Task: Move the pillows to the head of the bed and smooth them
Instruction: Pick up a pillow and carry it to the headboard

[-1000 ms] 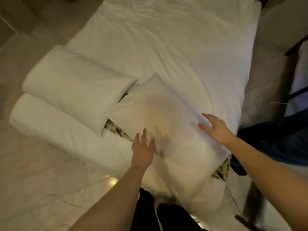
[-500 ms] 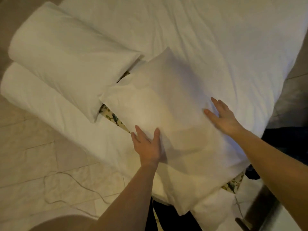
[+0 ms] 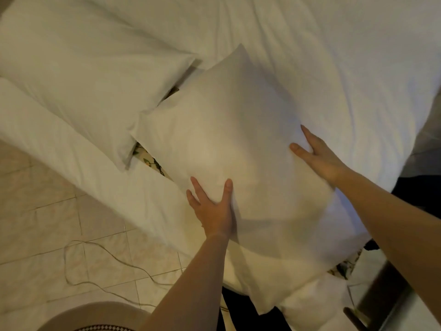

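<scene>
Two white pillows lie at the near end of the bed [image 3: 322,56]. The near pillow [image 3: 229,130] sits in the middle of the view, tilted diagonally. My left hand [image 3: 212,206] presses flat on its lower left edge, fingers spread. My right hand [image 3: 319,156] rests flat on its right side, fingers apart. The second pillow [image 3: 83,75] lies to the left, touching the near one at a corner. Neither hand grips anything.
A white sheet covers the bed, with a floral mattress edge [image 3: 150,161] showing between the pillows. Tiled floor [image 3: 47,235] lies at left with a thin cable [image 3: 114,259] on it. A round stool [image 3: 95,316] is at bottom left, dark furniture [image 3: 381,295] at bottom right.
The view has moved closer over the pillows. Both hands have slid forward and now press on the near pillow, the left on its lower edge, the right on its right side.
</scene>
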The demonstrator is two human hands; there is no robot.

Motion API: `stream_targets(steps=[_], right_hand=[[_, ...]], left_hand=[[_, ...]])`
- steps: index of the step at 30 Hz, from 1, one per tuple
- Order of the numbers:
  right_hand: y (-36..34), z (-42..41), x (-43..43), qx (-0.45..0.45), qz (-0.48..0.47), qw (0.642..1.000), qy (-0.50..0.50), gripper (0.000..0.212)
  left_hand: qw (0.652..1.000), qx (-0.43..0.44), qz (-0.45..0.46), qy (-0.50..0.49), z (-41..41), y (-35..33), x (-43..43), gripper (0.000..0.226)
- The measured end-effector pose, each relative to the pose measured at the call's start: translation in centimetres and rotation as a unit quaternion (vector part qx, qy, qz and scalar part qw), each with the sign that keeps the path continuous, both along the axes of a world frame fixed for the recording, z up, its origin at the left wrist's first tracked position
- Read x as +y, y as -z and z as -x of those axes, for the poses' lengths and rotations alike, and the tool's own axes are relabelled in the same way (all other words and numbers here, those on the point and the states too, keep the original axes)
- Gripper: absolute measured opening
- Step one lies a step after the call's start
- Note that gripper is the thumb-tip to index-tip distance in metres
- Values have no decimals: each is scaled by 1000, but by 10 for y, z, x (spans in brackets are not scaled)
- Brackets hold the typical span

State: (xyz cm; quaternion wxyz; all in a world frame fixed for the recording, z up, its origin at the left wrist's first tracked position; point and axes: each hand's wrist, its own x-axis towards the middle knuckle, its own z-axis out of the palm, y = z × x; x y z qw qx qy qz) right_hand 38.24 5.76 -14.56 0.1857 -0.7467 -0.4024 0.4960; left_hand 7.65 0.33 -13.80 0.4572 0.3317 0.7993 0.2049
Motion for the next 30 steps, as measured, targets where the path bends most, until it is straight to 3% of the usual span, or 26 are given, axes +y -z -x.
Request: stream_targets(steps=[5, 22, 25, 30], right_hand=[[4, 8, 2, -13, -8, 1000, 26, 82], [13, 39, 54, 19, -32, 999, 16, 100], [12, 54, 48, 10, -25, 999, 28, 91], [-6, 67, 45, 9, -53, 998, 33, 101]], left_hand=[[998, -50, -11, -33, 0, 9, 5, 113], [990, -90, -82, -72, 7, 22, 31, 122], [988, -108, -80, -70, 5, 22, 29, 119], [983, -133, -99, -76, -1, 2, 30, 109]])
